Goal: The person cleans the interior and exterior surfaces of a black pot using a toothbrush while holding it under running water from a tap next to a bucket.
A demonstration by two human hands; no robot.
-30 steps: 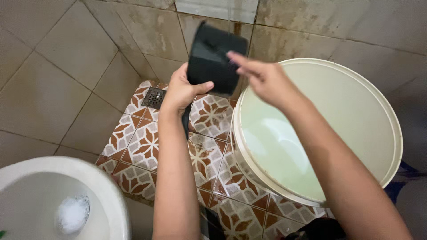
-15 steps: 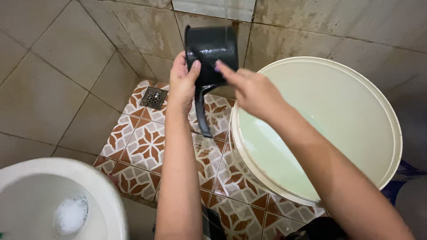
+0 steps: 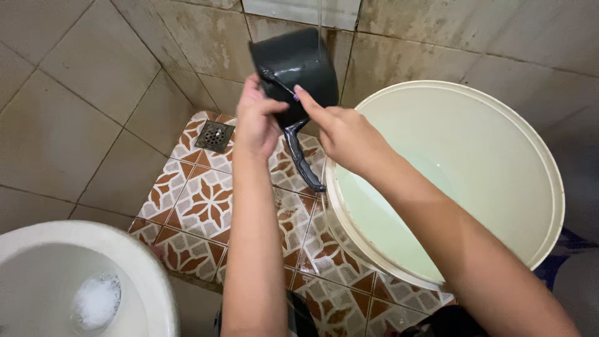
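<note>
Patterned floor tiles (image 3: pixel 206 203) sit below; the dark dipper (image 3: pixel 296 65) is up at 12 o'clock, handle hanging toward 6. Left hand (image 3: pixel 256 122) grips its rim, right hand (image 3: pixel 340 131) pinches it, probably rubbing inside.

Dark plastic dipper (image 3: pixel 296 68) held raised near wall, tilted, handle hanging down beside cream bucket (image 3: pixel 499 112).
</note>
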